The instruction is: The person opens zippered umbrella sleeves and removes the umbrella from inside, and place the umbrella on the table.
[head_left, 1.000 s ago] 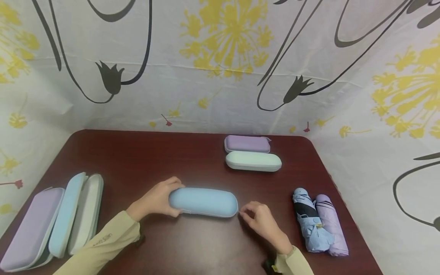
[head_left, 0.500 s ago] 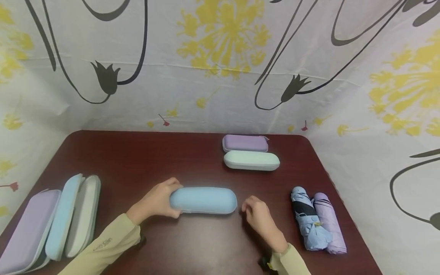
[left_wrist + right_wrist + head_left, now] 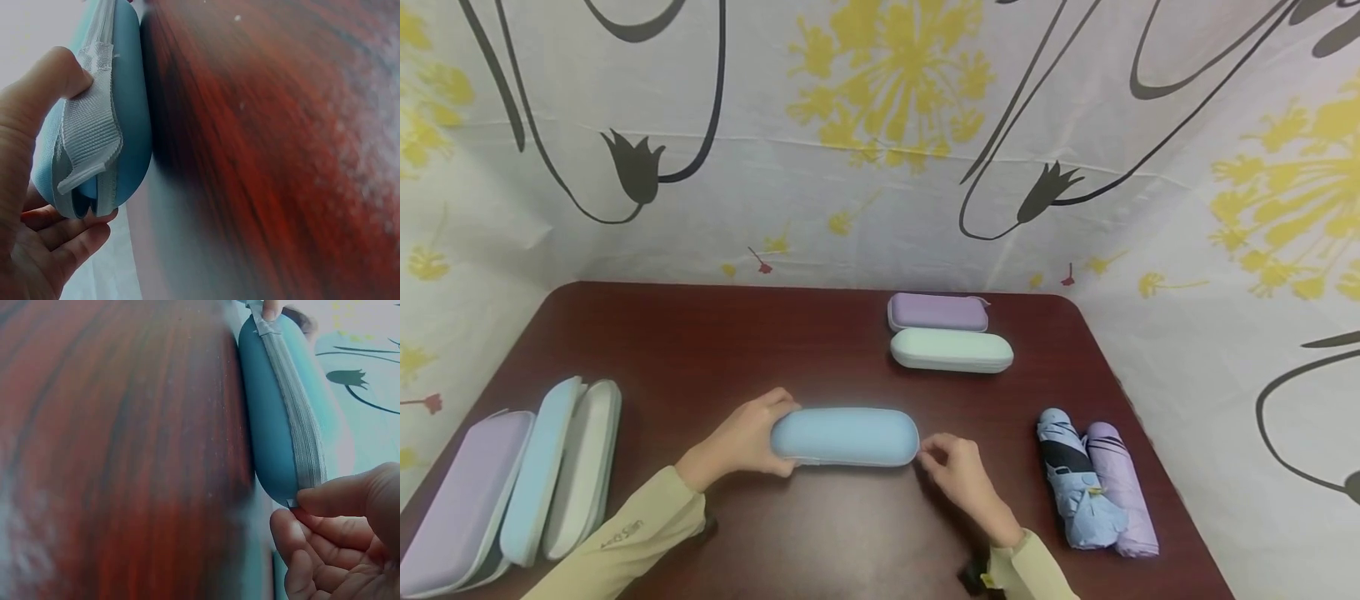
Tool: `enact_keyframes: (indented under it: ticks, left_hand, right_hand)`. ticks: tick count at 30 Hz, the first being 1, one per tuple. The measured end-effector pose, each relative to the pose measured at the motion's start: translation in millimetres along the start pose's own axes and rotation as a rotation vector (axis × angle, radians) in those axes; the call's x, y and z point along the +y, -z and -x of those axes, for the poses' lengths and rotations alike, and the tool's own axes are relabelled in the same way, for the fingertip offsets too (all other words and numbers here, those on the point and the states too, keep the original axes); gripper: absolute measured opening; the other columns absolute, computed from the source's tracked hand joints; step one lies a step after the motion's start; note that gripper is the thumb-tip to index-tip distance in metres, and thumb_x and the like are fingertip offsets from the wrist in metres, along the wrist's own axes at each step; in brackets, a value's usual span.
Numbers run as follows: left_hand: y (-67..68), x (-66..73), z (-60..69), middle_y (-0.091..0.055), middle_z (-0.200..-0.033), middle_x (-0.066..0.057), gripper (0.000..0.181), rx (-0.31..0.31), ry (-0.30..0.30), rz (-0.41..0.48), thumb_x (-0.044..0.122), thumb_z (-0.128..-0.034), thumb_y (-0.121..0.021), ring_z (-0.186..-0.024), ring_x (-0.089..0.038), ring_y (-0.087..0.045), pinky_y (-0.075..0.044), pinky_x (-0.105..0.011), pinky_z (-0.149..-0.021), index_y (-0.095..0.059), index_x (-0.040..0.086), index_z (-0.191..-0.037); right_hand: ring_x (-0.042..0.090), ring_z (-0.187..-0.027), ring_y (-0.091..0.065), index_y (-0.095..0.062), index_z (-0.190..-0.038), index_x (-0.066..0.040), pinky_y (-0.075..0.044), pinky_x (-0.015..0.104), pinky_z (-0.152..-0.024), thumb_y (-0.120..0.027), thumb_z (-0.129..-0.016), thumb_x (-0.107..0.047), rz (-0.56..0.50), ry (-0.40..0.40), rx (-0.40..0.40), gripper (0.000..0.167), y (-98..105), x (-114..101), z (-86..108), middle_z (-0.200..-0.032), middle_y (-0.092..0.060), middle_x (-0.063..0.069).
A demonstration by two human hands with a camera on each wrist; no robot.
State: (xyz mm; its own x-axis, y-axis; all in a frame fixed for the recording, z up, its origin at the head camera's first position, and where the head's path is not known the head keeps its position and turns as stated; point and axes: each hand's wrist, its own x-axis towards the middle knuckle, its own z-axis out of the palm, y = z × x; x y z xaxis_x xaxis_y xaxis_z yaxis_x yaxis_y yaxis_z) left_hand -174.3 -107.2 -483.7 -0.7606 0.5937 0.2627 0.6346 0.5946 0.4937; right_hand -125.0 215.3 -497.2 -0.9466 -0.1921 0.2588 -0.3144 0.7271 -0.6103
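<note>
A light blue zip case (image 3: pixel 850 437) lies lengthwise mid-table. My left hand (image 3: pixel 745 442) grips its left end. In the left wrist view the thumb presses a grey fabric tab (image 3: pixel 94 125) on that end, fingers behind, and a narrow gap shows between the zipper tapes there. At the right end my right hand (image 3: pixel 961 475) has thumb and forefinger together. The right wrist view shows them pinching a small zipper pull (image 3: pixel 292 503), mostly covered by the fingertips, where the grey zipper (image 3: pixel 300 425) meets the end.
Behind stand a purple case (image 3: pixel 938 312) and a mint case (image 3: pixel 952 350). Right lie a folded blue umbrella (image 3: pixel 1078 492) and a lilac umbrella (image 3: pixel 1122 492). Leftward are a large purple case (image 3: pixel 471 492), a blue case (image 3: pixel 541 475) and a whitish case (image 3: pixel 582 475), on the dark red table (image 3: pixel 715 350).
The right hand drew slightly away from the blue case half a second ago and is now back at its right end. The left hand keeps its grip.
</note>
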Motion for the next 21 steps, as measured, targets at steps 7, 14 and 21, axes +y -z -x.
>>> enact_keyframes:
  ticks: [7,14,21]
  left_hand:
    - [-3.7,-0.3,0.8,-0.055,-0.097,0.001,0.064,0.034,0.008,-0.022,0.030,-0.0507,-0.082,-0.081,-0.012,-0.056,-0.052,-0.030,-0.069,-0.064,0.001,-0.105]
    - [-7.5,1.8,3.8,-0.055,-0.097,-0.002,0.065,0.077,0.023,-0.048,0.030,-0.0501,-0.082,-0.082,-0.014,-0.057,-0.052,-0.032,-0.068,-0.064,0.001,-0.105]
    - [-10.1,1.5,5.6,-0.056,-0.096,-0.002,0.063,0.104,0.014,-0.061,0.029,-0.0503,-0.082,-0.080,-0.014,-0.057,-0.052,-0.031,-0.066,-0.064,0.000,-0.104]
  right_hand:
    - [0.010,-0.059,-0.051,-0.063,-0.068,-0.012,-0.044,0.022,-0.055,-0.072,-0.071,0.004,0.111,0.029,0.004,0.018,1.4,-6.3,0.9,-0.067,-0.059,-0.003]
    - [0.006,-0.053,-0.043,-0.057,-0.063,-0.014,-0.040,0.021,-0.049,-0.071,-0.071,0.000,0.235,0.044,-0.020,0.022,3.8,-14.1,1.1,-0.061,-0.052,-0.006]
    - [0.006,-0.051,-0.042,-0.057,-0.063,-0.014,-0.039,0.021,-0.047,-0.070,-0.070,0.000,0.272,0.045,-0.036,0.021,4.7,-18.5,1.7,-0.061,-0.053,-0.005]
